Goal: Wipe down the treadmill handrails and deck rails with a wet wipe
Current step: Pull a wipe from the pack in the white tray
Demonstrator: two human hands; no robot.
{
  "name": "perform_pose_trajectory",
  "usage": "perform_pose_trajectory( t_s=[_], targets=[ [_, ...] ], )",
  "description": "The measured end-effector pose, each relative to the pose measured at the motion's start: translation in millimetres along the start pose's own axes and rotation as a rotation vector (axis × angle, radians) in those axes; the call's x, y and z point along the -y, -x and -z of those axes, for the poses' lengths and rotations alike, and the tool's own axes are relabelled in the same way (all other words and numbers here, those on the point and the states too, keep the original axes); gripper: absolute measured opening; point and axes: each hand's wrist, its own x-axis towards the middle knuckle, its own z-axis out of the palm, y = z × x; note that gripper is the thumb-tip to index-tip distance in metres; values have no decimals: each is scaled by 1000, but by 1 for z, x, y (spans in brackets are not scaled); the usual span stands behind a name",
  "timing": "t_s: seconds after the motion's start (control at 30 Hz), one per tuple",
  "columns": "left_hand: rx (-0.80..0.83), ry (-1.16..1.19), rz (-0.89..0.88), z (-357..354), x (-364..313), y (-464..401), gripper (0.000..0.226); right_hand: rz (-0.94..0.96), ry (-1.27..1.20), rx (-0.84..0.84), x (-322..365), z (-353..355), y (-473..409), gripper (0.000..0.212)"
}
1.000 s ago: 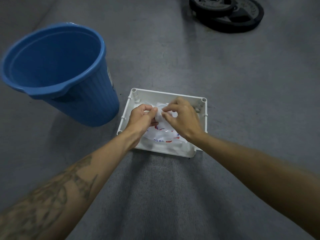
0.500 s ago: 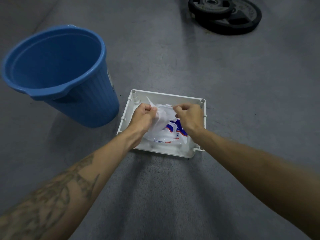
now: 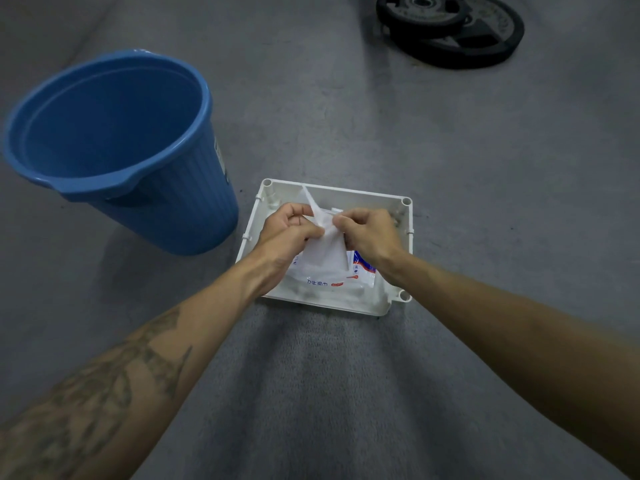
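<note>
— Hands over a shallow white plastic tray [image 3: 408,216] on grey gym flooring: what was held?

— A thin white wet wipe [image 3: 327,245], pinched between the left hand [image 3: 287,233] and the right hand [image 3: 369,235], both clamped on its upper folds. It hung above the white-and-blue soft wipe packet [image 3: 349,275] lying in the tray.

— How would it handle?

— Likely limp, light, damp and slippery, and easily torn; gripping opposite edges looked best for opening it flat.

— Anything else?

— A ribbed blue plastic bucket [image 3: 138,188] stood beside the tray; black iron weight plates [image 3: 453,29] lay well apart. No treadmill showed.
</note>
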Motion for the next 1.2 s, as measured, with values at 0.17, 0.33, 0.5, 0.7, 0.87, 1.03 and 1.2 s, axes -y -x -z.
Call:
perform_pose_trajectory(
  t_s=[0.17, 0.33, 0.5, 0.7, 0.87, 1.03, 1.2],
  targets=[
    [-89, 66, 5, 2, -1, -3, 30, -83, -85, -103, -3, 3, -3, 18],
    [-166, 75, 11, -3, 1, -2, 30, -98, -184, -165, 0, -5, -1, 19],
    [-245, 58, -1, 5, 4, -4, 30, -74, -76, -302, 1, 3, -10, 19],
    [-314, 8, -16, 10, 5, -8, 31, -152, -126, -357, 0, 8, -9, 18],
    [-207, -65, -9, 7, 10, -4, 57, -77, -230, -241, 3, 8, -10, 26],
    [-253, -86, -16, 13, 10, -5, 68, 53, -112, -155, -4, 12, -7, 38],
    [-231, -152, -12, 19, 7, -7, 84, 25, 33, -109, -6, 7, -3, 45]
  ],
)
